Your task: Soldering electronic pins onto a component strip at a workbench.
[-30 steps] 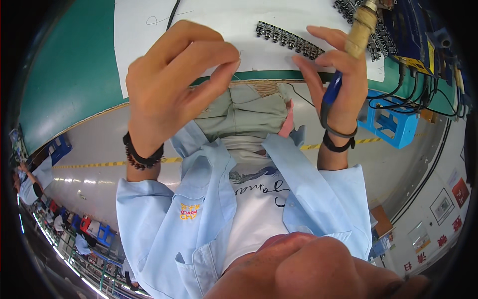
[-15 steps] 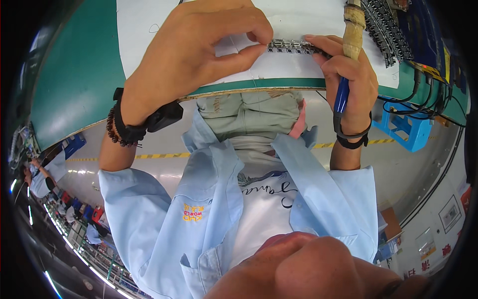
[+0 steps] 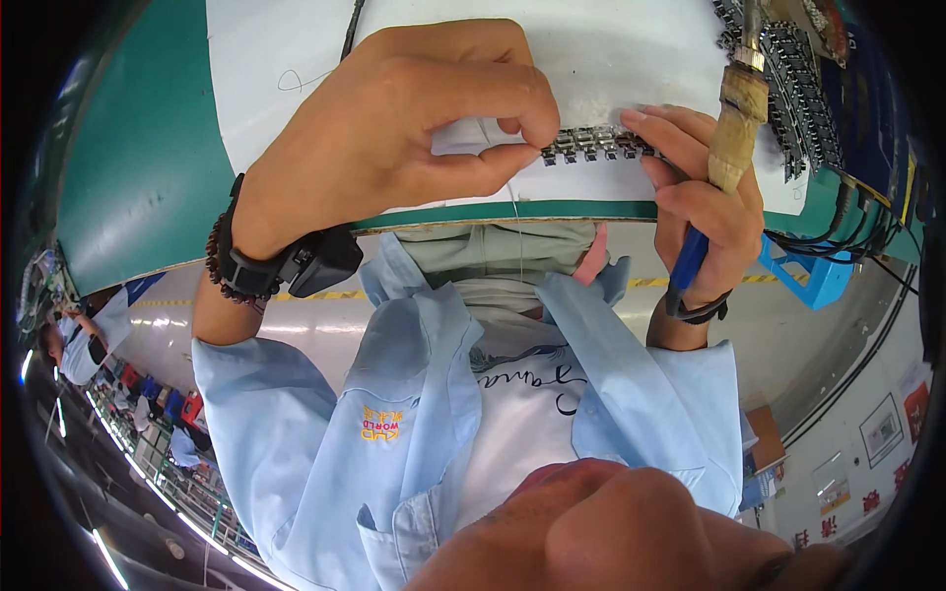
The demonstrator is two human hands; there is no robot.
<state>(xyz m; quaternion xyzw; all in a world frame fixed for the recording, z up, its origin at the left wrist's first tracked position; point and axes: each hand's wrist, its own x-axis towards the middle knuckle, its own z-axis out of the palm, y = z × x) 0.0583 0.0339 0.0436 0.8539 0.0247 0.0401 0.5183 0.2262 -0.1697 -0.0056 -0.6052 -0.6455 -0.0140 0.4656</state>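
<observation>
A strip of small dark metal parts [image 3: 594,145] lies over white paper near the table's front edge. My left hand [image 3: 404,123] is closed in a pinch at the strip's left end; a thin wire [image 3: 516,212] hangs down beside those fingertips. At the strip's right end rest the fingertips of my right hand [image 3: 724,212]. That hand also grips a soldering iron [image 3: 739,123] with a wooden and blue handle, its metal shaft pointing away from me. The iron's tip is out of the picture.
White paper [image 3: 266,39] covers part of the green table [image 3: 138,148]. More strips of metal parts [image 3: 796,103] lie at the far right. Black cables [image 3: 838,222] run off the right edge above a blue plastic stool [image 3: 823,286]. A dark cord [image 3: 352,28] lies beyond my left hand.
The table, hands and strip all sit lower in the picture, as the view has shifted. My right hand has turned slightly, and the soldering iron leans more to the right. Both hands keep their hold.
</observation>
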